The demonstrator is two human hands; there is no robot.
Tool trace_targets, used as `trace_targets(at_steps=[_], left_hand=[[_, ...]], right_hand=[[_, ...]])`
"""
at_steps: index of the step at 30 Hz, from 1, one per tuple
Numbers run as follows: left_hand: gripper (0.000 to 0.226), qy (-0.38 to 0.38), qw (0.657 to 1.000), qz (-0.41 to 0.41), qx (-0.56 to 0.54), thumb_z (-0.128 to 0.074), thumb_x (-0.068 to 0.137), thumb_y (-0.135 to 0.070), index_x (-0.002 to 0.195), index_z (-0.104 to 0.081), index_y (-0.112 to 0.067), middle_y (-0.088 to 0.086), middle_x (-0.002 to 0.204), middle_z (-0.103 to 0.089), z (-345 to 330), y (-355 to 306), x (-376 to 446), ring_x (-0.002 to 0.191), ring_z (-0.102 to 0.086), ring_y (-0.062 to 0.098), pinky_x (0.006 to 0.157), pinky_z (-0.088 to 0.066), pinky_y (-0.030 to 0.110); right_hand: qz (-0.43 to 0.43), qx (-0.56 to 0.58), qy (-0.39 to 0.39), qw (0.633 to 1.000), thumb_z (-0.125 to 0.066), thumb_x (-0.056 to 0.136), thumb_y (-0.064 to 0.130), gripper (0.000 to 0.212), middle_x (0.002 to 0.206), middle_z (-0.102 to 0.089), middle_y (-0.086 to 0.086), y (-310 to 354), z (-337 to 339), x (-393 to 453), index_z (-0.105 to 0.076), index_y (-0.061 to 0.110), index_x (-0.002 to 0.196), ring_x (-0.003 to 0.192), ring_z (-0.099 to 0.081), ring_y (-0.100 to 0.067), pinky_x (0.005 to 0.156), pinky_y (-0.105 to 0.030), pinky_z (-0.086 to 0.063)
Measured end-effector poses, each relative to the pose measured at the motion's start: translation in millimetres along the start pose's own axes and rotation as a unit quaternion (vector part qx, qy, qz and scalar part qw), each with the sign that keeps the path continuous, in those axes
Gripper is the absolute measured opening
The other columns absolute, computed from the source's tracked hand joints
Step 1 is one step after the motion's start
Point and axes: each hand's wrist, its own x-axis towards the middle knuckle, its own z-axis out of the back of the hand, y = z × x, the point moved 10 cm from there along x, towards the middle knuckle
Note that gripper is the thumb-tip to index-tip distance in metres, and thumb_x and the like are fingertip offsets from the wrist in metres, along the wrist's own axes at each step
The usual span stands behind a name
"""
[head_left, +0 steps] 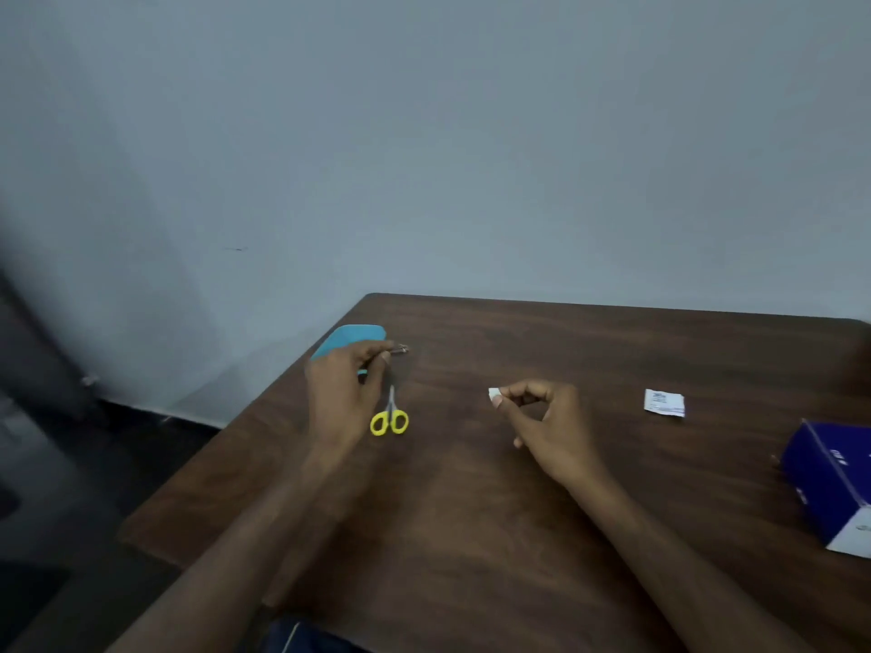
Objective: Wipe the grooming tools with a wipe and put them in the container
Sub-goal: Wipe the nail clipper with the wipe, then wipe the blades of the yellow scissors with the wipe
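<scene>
My left hand (341, 393) pinches a small metal grooming tool (400, 349), probably a nail clipper, whose tip sticks out past my fingertips. Just behind that hand lies the blue container (351, 337), near the table's far left corner and partly hidden by my fingers. Small scissors with yellow handles (390, 417) lie on the wooden table (471, 511) right beside my left hand, blades pointing away from me. My right hand (542, 426) pinches a small folded white wipe (494, 394) between thumb and forefinger, held above the table's middle.
A torn white sachet wrapper (664, 402) lies on the table to the right. A dark blue and white box (834, 483) stands at the right edge. The table's left edge drops to a dark floor; a pale wall rises behind.
</scene>
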Motion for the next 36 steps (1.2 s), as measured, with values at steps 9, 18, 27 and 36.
trace_targets(at_steps=[9,18,27,36], left_hand=[[0.014,0.083,0.960,0.124,0.235,-0.074,0.095,-0.035,0.104,-0.083,-0.031,-0.006,0.098,-0.081,24.6,76.3,57.1,0.093,-0.075,0.020,0.072,-0.051,0.029],[0.011,0.144,0.936,0.069,0.313,-0.075,0.094,-0.026,0.101,-0.084,-0.023,0.001,0.099,-0.080,-25.6,76.5,86.3,0.088,-0.074,0.023,0.070,-0.055,0.033],[0.019,0.224,0.905,0.056,0.358,-0.078,0.089,-0.036,0.105,-0.084,-0.028,-0.003,0.100,-0.080,-47.0,89.1,83.3,0.087,-0.073,0.019,0.071,-0.058,0.032],[0.023,0.186,0.944,0.066,0.264,-0.074,0.095,-0.047,0.107,-0.085,-0.030,-0.005,0.110,-0.081,-23.8,66.3,81.9,0.094,-0.072,0.020,0.072,-0.052,0.032]], right_hand=[[0.072,-0.080,0.041,0.993,-0.083,0.091,0.041,0.015,0.083,-0.076,0.021,13.4,-26.2,-10.2,-0.078,0.036,0.078,0.063,-0.070,0.002,0.067,-0.026,-0.054],[0.079,-0.068,0.049,0.993,-0.083,0.091,0.036,0.018,0.084,-0.077,0.020,12.4,-24.7,-7.8,-0.077,0.032,0.075,0.053,-0.068,-0.006,0.060,-0.029,-0.055],[0.085,-0.084,0.053,0.991,-0.083,0.091,0.040,0.016,0.085,-0.076,0.022,10.3,-26.4,-5.9,-0.077,0.036,0.076,0.065,-0.070,0.000,0.068,-0.027,-0.054],[0.068,-0.066,0.055,0.994,-0.083,0.092,0.036,0.016,0.075,-0.075,0.020,14.3,-22.9,-8.3,-0.077,0.032,0.077,0.046,-0.067,-0.010,0.060,-0.028,-0.055]])
